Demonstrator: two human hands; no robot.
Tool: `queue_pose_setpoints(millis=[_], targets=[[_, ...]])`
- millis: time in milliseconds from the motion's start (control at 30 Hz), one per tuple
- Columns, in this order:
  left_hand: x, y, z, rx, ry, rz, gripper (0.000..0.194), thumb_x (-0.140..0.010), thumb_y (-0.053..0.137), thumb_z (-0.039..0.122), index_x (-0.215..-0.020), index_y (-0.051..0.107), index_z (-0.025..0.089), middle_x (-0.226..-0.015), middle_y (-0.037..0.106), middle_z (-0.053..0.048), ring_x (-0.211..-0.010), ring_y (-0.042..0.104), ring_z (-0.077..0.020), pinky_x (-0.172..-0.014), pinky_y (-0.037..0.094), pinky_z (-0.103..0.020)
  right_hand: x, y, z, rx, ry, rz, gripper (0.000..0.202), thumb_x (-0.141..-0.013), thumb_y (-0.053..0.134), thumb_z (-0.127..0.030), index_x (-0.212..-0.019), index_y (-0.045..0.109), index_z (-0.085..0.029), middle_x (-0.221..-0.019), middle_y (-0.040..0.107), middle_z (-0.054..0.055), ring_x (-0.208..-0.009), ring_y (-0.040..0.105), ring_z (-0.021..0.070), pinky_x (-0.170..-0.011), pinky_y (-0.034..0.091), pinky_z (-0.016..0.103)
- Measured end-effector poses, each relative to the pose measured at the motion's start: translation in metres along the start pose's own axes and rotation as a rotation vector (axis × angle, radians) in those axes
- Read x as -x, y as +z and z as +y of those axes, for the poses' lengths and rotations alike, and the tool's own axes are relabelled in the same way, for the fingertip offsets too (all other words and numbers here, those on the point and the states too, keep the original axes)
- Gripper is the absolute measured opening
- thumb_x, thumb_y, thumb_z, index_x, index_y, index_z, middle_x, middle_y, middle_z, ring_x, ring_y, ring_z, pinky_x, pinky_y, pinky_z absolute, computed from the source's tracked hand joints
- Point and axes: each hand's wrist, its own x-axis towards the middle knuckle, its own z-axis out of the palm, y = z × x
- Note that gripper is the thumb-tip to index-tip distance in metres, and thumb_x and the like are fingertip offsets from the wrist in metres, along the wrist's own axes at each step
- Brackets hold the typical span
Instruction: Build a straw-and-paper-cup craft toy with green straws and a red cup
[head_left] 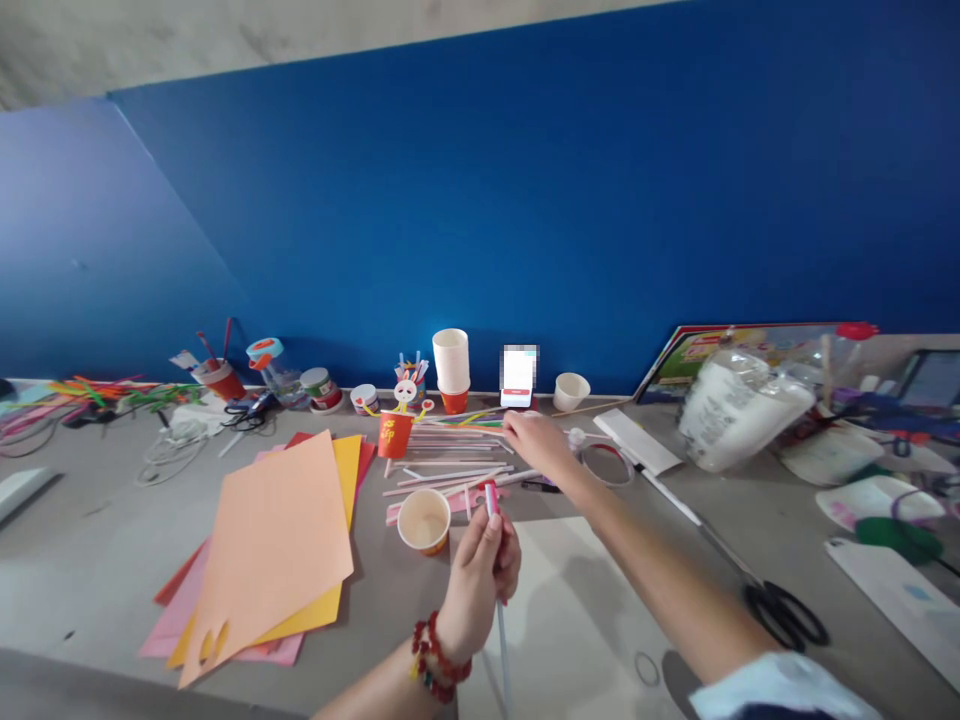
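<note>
A pink-and-white tube [491, 498] is being gripped by the curled fingers of the left hand [478, 555], near a paper cup [424, 522] — probably light, stiff and slick, the surest hold being offered mid-barrel. The right hand [534, 440] is being held near the phone [517, 378] — whether anything is being pinched cannot be made out.

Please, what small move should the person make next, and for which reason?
Perhaps bring the right hand to the left hand to steady the pink-and-white item: the left hand alone grips it, while the right hand reaches out before the phone. Whether that hand holds anything is unclear.
</note>
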Motion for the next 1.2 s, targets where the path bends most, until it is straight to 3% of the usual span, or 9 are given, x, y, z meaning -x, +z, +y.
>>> queue_pose_setpoints(millis=[100,233,533,700,900,967,1067,1133,1200], targets=[[-0.001,0.004,0.001,0.025,-0.001,-0.005,0.043,-0.08,0.068,0.057,-0.081,0.048,0.019,-0.056,0.041,0.009,-0.036,0.024,-0.0017,-0.035,0.018,-0.017,0.037,-0.016,0.018,-0.145,0.031,0.031,0.012,-0.09,0.054,-0.026,-0.085,0.065,-0.021,-0.085,0.07,0.005,-0.083,0.063,0.0211,-0.072,0.04,0.029],[-0.002,0.007,-0.002,0.035,0.027,0.042,0.042,-0.08,0.068,0.055,-0.084,0.049,0.019,-0.06,0.049,0.007,-0.037,0.027,-0.0016,-0.037,0.021,-0.017,0.065,-0.013,0.033,-0.422,0.104,0.044,0.018,-0.087,0.054,-0.035,-0.089,0.064,-0.02,-0.082,0.072,0.004,-0.074,0.065,0.0195,-0.068,0.045,0.029],[-0.003,0.01,0.009,-0.022,0.166,0.073,0.034,-0.085,0.064,0.051,-0.087,0.055,0.019,-0.092,0.064,-0.001,-0.04,0.029,-0.0005,-0.037,0.025,-0.019,0.081,0.014,0.026,-0.973,0.264,0.069,0.038,-0.077,0.066,-0.053,-0.097,0.066,-0.02,-0.086,0.076,0.006,-0.074,0.069,0.0199,-0.07,0.054,0.031],[-0.002,0.009,0.011,0.006,0.188,0.08,0.029,-0.086,0.064,0.048,-0.087,0.056,0.02,-0.106,0.066,-0.003,-0.04,0.029,0.0001,-0.037,0.025,-0.019,0.087,0.017,0.024,-1.101,0.326,0.083,0.044,-0.067,0.078,-0.052,-0.095,0.07,-0.018,-0.084,0.074,0.007,-0.072,0.068,0.0198,-0.067,0.053,0.032],[-0.008,0.012,0.016,0.094,0.181,0.065,0.027,-0.083,0.069,0.044,-0.086,0.061,0.018,-0.103,0.068,-0.006,-0.046,0.04,-0.0029,-0.041,0.033,-0.02,0.096,0.011,0.018,-1.197,0.354,0.086,0.046,-0.065,0.083,-0.049,-0.097,0.072,-0.018,-0.081,0.074,0.005,-0.071,0.066,0.0184,-0.068,0.052,0.031],[-0.013,0.013,0.016,0.152,0.156,0.071,0.025,-0.082,0.071,0.04,-0.084,0.061,0.017,-0.107,0.068,-0.008,-0.055,0.051,-0.0064,-0.043,0.036,-0.02,0.097,0.009,0.015,-1.23,0.369,0.08,0.047,-0.063,0.084,-0.05,-0.096,0.073,-0.018,-0.082,0.074,0.006,-0.07,0.066,0.0186,-0.067,0.052,0.031],[-0.021,0.015,0.014,0.237,0.125,0.069,0.02,-0.081,0.072,0.035,-0.081,0.063,0.017,-0.126,0.063,-0.01,-0.09,0.064,-0.0173,-0.057,0.047,-0.022,0.097,0.008,0.012,-1.27,0.392,0.085,0.048,-0.062,0.085,-0.049,-0.097,0.073,-0.019,-0.083,0.074,0.006,-0.071,0.065,0.0181,-0.067,0.051,0.03],[-0.026,0.015,0.01,0.282,0.132,0.063,0.017,-0.081,0.072,0.031,-0.076,0.063,0.017,-0.132,0.06,-0.009,-0.112,0.06,-0.0228,-0.075,0.052,-0.029,0.099,0.005,0.01,-1.286,0.403,0.092,0.046,-0.064,0.085,-0.047,-0.099,0.073,-0.019,-0.083,0.073,0.005,-0.071,0.064,0.0172,-0.067,0.05,0.029],[-0.03,0.015,0.007,0.309,0.146,0.052,0.017,-0.081,0.072,0.03,-0.073,0.063,0.017,-0.129,0.062,-0.01,-0.123,0.054,-0.0252,-0.092,0.05,-0.036,0.104,0.002,0.007,-1.297,0.408,0.096,0.044,-0.065,0.084,-0.046,-0.098,0.072,-0.02,-0.082,0.073,0.005,-0.071,0.063,0.0166,-0.067,0.049,0.029]])
